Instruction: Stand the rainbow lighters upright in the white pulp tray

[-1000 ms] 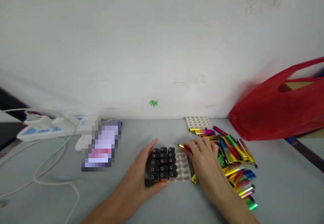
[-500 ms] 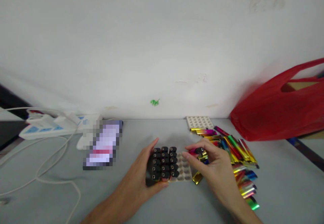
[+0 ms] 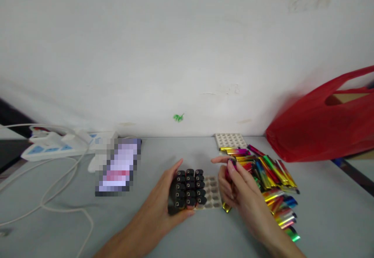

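A pale tray (image 3: 216,204) with round-cornered pockets lies in the middle of the table. Its left part is filled with upright lighters (image 3: 191,186), their black tops facing up in rows; the pockets on the right side show bare. My left hand (image 3: 159,201) curls round the left side of the tray and its lighters, index finger behind and thumb in front. Just right of the tray, my right hand (image 3: 241,186) grips one pinkish lighter (image 3: 228,175), thumb near its black top and index finger stretched out. My fingers hide most of that lighter.
Loose shiny lighters (image 3: 271,170) in many colours are heaped on the right, beside and beyond my right hand. A second tray (image 3: 230,139) sits by the wall. At right stands a red bag (image 3: 315,129); at left lie a phone (image 3: 121,164), power strip (image 3: 70,147) and white cables (image 3: 43,203).
My right hand has turned and closed round the lighter, which was pinched sideways between fingertips before. Its index finger now points out left. My left hand and the tray stay put.
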Available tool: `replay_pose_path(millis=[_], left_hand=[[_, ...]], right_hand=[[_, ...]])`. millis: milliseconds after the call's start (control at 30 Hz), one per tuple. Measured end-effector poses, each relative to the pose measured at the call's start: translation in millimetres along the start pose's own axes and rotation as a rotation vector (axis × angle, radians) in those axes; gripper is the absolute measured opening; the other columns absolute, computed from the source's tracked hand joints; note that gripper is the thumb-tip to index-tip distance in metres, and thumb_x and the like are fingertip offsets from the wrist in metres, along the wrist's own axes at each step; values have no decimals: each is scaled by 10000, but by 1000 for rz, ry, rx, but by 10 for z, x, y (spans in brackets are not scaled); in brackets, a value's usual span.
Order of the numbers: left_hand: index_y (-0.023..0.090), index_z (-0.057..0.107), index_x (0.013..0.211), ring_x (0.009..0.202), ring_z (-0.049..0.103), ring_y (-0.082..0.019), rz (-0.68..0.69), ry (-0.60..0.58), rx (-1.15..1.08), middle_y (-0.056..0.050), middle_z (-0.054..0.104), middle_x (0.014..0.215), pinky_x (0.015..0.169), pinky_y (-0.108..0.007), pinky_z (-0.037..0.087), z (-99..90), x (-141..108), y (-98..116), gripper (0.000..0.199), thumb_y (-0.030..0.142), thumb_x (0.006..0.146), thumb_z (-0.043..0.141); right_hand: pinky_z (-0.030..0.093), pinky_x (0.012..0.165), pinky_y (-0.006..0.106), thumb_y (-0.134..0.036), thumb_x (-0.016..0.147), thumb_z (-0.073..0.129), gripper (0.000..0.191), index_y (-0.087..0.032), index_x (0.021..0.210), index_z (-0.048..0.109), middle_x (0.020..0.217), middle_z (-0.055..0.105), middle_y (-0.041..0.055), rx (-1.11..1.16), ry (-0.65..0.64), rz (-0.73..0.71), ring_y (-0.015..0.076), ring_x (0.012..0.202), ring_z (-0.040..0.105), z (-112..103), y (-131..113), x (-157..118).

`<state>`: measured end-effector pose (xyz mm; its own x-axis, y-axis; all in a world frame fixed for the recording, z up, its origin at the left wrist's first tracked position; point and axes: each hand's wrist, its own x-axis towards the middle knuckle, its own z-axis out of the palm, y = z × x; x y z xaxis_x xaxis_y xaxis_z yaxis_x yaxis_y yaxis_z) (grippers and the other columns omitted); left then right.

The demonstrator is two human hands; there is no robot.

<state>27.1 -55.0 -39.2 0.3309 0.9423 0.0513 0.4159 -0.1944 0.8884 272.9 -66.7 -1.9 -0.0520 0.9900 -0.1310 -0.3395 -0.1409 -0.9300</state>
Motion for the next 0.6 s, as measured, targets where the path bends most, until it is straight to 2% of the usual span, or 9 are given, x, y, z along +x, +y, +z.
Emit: replay_pose_path(millis=[67,133,200,267,400,600], left_hand=[[364,332,1717,1434,632,-388,3,-4,-6,-117,621,1589,1269,-610,455,5,-5,-11,1075,271,818,913],[352,333,1714,1424,639,-385,1,-5,-9,-123,625,1581,1269,-608,455,-6,-7,7,1065,264,821,907],[337,341,1707,1407,651,-378,-11,-9,-5,-125,635,1566,1261,-595,467,-25,-4,49,1050,251,821,898],[326,344,1703,1395,658,-372,-26,-17,1,-124,642,1555,1256,-582,477,-41,-1,90,1048,239,816,894],[329,331,1705,1426,638,-374,-39,-24,3,-121,625,1580,1275,-589,453,-33,2,99,1064,241,809,897],[340,338,1707,1426,642,-373,-12,-9,2,-112,627,1585,1269,-593,461,-1,-8,37,1055,250,813,891]], right_hand=[[176,477,251,-787,985,641,589,-204,986,722,649,312,-82,11,-23,63,109,537,195,-11,-7,8],[193,494,275,-855,955,602,672,-216,749,628,611,280,-74,-27,-25,84,120,541,190,-28,-15,7],[222,497,300,-863,945,591,685,-255,645,498,590,281,-62,-61,-19,76,139,541,211,-41,-7,0],[219,492,312,-832,963,578,666,-279,628,416,586,265,-59,-70,-29,73,150,540,210,-49,21,-10],[160,498,309,-750,990,553,614,-278,641,373,589,234,-71,-39,-60,132,138,539,183,-34,89,-24],[157,510,304,-865,907,591,698,-258,619,401,566,272,-79,-23,-6,149,113,521,191,34,50,-2]])
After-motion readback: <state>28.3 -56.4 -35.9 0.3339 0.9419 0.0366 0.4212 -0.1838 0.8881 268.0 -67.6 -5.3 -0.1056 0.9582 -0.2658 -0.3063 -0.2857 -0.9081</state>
